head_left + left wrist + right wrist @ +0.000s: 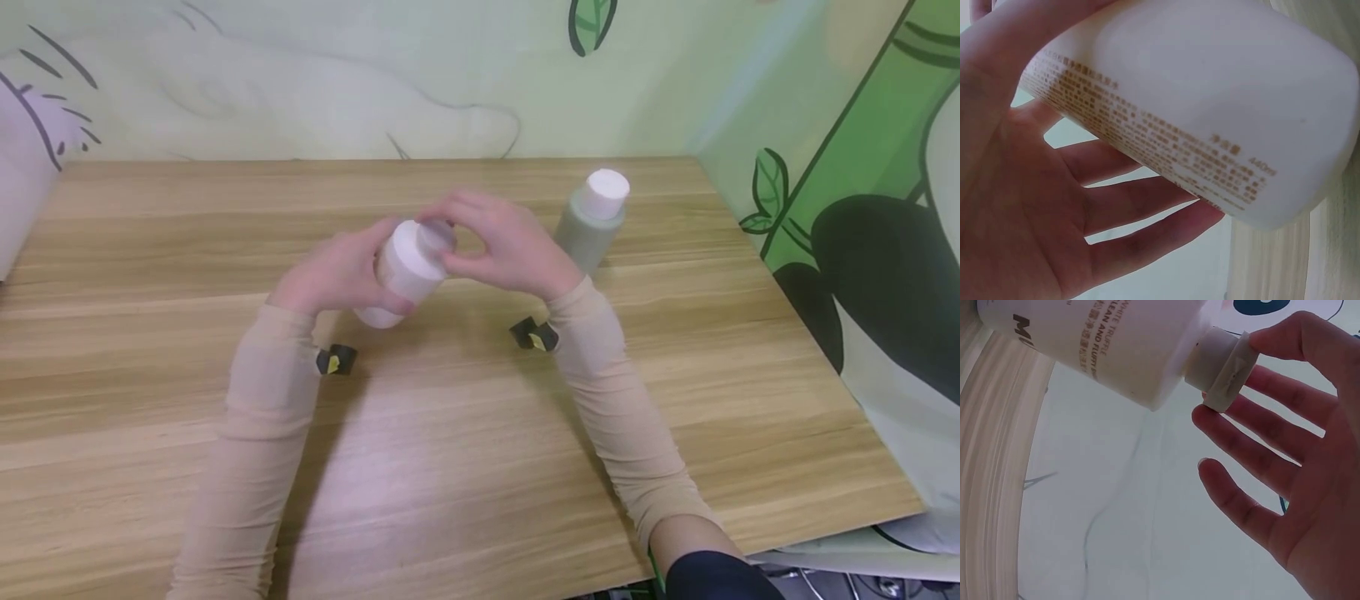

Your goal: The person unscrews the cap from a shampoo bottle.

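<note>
Tilted, brown-printed white bottle (1216, 103)

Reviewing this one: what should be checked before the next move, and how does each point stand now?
1. Left grip holding the White Truffle bottle: ok.
2. Right grip on that bottle's cap: ok, thumb and fingers at its edge.
3. Held bottle upright: not ok, it is tilted.
4. Cap loosened: cannot tell.
5. Fill level inside: cannot tell, the walls are opaque.
6. Second bottle capped: ok, its white top is on.
</note>
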Tool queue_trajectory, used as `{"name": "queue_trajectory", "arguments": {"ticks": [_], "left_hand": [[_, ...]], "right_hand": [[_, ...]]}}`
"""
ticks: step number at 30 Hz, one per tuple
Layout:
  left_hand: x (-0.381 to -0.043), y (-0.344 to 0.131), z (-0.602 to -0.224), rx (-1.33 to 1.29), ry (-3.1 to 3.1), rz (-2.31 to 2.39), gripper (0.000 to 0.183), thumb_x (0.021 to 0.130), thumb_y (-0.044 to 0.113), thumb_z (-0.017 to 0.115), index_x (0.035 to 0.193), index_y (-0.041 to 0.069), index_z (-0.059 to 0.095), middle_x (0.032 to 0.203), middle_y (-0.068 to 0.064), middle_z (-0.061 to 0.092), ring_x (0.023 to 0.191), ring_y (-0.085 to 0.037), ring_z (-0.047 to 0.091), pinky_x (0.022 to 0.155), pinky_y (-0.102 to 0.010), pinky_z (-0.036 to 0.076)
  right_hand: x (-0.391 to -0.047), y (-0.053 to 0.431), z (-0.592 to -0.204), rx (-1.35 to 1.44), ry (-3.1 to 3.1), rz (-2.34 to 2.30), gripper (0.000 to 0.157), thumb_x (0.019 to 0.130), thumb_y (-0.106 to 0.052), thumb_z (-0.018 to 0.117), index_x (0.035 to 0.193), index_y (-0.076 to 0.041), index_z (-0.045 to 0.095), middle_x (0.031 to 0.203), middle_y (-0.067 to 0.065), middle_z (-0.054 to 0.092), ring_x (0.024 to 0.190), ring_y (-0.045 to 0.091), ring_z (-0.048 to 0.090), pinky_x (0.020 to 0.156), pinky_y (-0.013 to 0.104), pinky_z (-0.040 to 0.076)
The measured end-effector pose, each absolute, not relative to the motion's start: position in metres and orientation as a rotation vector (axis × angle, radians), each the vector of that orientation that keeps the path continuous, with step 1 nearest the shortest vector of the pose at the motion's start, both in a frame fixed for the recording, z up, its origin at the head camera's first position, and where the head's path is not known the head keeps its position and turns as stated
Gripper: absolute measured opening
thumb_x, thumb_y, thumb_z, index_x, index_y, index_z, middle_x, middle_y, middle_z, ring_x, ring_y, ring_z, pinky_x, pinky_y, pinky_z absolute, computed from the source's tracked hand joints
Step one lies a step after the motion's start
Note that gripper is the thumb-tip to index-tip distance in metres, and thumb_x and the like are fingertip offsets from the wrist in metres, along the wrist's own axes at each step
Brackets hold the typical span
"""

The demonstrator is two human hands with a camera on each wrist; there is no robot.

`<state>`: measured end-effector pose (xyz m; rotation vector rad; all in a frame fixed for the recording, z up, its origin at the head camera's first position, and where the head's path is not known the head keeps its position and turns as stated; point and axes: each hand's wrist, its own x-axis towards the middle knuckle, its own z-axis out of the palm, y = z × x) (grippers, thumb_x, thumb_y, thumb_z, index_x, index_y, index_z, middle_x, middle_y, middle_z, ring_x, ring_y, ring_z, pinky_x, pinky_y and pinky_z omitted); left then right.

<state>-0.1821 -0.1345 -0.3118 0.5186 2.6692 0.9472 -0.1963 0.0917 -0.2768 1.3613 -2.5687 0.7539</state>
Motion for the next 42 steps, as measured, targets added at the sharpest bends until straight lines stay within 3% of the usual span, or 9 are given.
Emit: {"name": "queue_trajectory", "arguments": {"ticks": [4,9,22,32,42], "left_hand": [[-0.1817,-0.1341,-0.3121,0.517,2.668,0.940,0.087,0.067,0.025,0.085,0.141,0.022,0.040,0.122,-0.011,0.063,0.104,-0.031,0.061,0.089,-0.049,0.050],[-0.1817,-0.1333,-0.3132,0.529,2.673,0.935,0.088,0.066,0.025,0.085,0.141,0.021,0.040,0.123,-0.013,0.063,0.105,-0.032,0.063,0.089,-0.051,0.051],[-0.1809,-0.1324,-0.3143,0.524,2.666,0.937,0.087,0.066,0.025,0.085,0.140,0.019,0.040,0.124,-0.014,0.064,0.105,-0.033,0.062,0.090,-0.052,0.050],[-0.1802,-0.1332,-0.3138,0.505,2.652,0.936,0.089,0.067,0.025,0.085,0.142,0.021,0.039,0.127,-0.014,0.062,0.108,-0.032,0.061,0.092,-0.052,0.049],[-0.1816,-0.1350,-0.3116,0.494,2.661,0.922,0.090,0.066,0.025,0.085,0.143,0.022,0.038,0.126,-0.012,0.062,0.107,-0.032,0.060,0.091,-0.051,0.049]], "right_hand": [[-0.1965,0.0932,-0.2772,1.403,-2.549,0.769,0.039,0.087,-0.015,0.067,0.124,-0.007,0.062,0.121,0.005,0.066,0.114,0.017,0.059,0.100,0.028,0.047],[-0.1978,0.0943,-0.2790,1.334,-2.581,0.822,0.043,0.091,-0.026,0.066,0.129,-0.007,0.058,0.123,0.005,0.065,0.113,0.016,0.059,0.099,0.031,0.048],[-0.1986,0.0940,-0.2802,1.205,-2.634,0.767,0.033,0.089,-0.035,0.068,0.114,-0.013,0.066,0.100,-0.002,0.068,0.091,0.010,0.059,0.079,0.024,0.048],[-0.1980,0.0952,-0.2801,1.331,-2.613,0.727,0.039,0.087,-0.022,0.067,0.123,-0.009,0.063,0.115,0.004,0.067,0.104,0.017,0.061,0.091,0.030,0.050],[-0.2007,0.0946,-0.2776,1.410,-2.582,0.650,0.050,0.088,-0.026,0.067,0.134,-0.010,0.055,0.127,0.005,0.063,0.120,0.019,0.056,0.106,0.039,0.040]]}}
